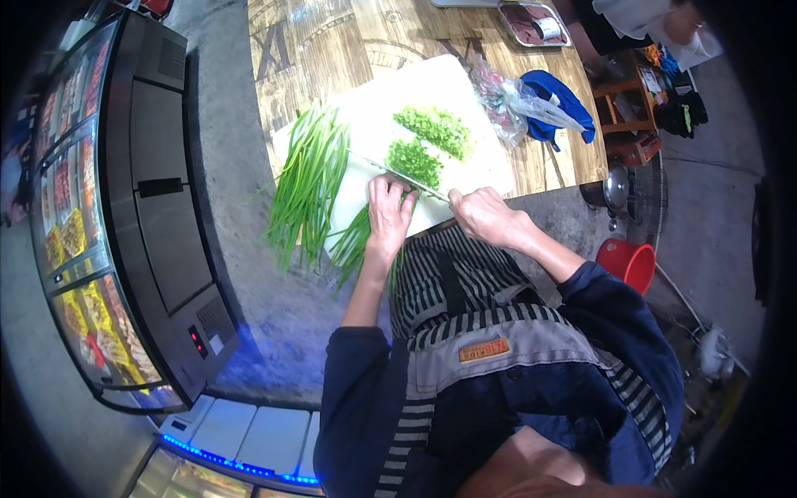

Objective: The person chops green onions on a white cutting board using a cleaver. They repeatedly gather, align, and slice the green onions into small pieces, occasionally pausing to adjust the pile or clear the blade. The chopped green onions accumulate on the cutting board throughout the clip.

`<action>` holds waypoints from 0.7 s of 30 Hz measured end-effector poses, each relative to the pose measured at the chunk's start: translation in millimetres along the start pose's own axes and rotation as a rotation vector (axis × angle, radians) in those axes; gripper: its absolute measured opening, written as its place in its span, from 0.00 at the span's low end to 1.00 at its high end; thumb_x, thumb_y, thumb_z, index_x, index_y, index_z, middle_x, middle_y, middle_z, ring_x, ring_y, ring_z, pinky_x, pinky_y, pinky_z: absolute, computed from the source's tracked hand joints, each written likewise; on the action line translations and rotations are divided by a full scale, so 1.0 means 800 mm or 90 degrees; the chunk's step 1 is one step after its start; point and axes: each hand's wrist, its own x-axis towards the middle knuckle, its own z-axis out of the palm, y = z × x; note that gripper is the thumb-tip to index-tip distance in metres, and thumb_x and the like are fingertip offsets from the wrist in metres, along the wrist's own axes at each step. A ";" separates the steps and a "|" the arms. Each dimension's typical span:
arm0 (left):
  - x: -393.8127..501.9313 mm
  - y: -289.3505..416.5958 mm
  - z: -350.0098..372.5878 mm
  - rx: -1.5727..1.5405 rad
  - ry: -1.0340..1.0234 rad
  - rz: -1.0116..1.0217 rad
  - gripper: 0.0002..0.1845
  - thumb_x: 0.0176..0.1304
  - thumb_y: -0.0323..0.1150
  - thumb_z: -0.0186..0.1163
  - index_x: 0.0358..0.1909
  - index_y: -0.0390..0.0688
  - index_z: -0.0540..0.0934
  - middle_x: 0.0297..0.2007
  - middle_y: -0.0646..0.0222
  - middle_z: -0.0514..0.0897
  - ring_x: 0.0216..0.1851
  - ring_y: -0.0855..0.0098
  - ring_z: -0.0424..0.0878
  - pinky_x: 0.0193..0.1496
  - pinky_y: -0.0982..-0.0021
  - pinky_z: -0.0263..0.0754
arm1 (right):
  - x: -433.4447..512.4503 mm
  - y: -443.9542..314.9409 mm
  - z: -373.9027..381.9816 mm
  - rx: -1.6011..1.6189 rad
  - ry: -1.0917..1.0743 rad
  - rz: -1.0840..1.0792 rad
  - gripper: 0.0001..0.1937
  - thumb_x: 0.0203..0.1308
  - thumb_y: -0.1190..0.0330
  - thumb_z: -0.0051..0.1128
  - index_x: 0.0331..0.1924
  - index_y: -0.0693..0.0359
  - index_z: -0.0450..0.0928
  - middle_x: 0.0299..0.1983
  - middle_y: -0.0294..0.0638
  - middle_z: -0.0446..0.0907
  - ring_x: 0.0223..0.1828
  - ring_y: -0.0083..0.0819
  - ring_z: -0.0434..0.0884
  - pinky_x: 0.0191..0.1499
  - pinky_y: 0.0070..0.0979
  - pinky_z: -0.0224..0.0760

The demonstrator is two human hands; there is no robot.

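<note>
My right hand (485, 215) is closed around the handle of a kitchen knife (398, 176), whose blade crosses the white cutting board (485, 165). Against the near side of the blade, my left hand (389, 208) presses on a bunch of green onions (352, 243), whose long leaves hang past the board's near edge. Two heaps of chopped green onion, one nearer (414, 163) and one farther (436, 129), lie beyond the blade. A larger bunch of uncut green onions (311, 168) rests over the board's left side, its tips hanging over the table edge.
The board lies on a wood-patterned table (311, 43). To its right are a clear plastic bag (507, 103) and blue cloth (560, 106); a foil tray (535, 28) of dark red food sits farther back. A display refrigerator (159, 149) stands left, a red bucket (626, 264) right. Another person is at upper right.
</note>
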 end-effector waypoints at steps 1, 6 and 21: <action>-0.001 0.002 -0.001 0.004 -0.006 -0.021 0.11 0.44 0.23 0.66 0.30 0.37 0.74 0.37 0.57 0.71 0.44 0.56 0.69 0.46 0.59 0.67 | -0.006 -0.001 0.001 -0.009 -0.039 0.018 0.08 0.42 0.78 0.53 0.29 0.70 0.67 0.16 0.54 0.75 0.23 0.49 0.80 0.27 0.39 0.71; -0.013 0.008 -0.014 0.043 0.001 0.035 0.18 0.40 0.31 0.72 0.31 0.38 0.75 0.40 0.57 0.71 0.47 0.55 0.68 0.50 0.58 0.67 | -0.008 0.002 0.008 -0.001 -0.012 -0.003 0.09 0.43 0.78 0.53 0.30 0.69 0.67 0.16 0.52 0.75 0.23 0.48 0.80 0.27 0.38 0.71; -0.015 -0.007 -0.005 0.032 -0.016 0.039 0.12 0.44 0.24 0.66 0.31 0.39 0.74 0.39 0.59 0.73 0.46 0.56 0.70 0.51 0.59 0.66 | -0.007 -0.009 0.003 -0.026 0.012 -0.007 0.05 0.43 0.77 0.52 0.26 0.68 0.69 0.17 0.52 0.76 0.23 0.48 0.80 0.26 0.38 0.70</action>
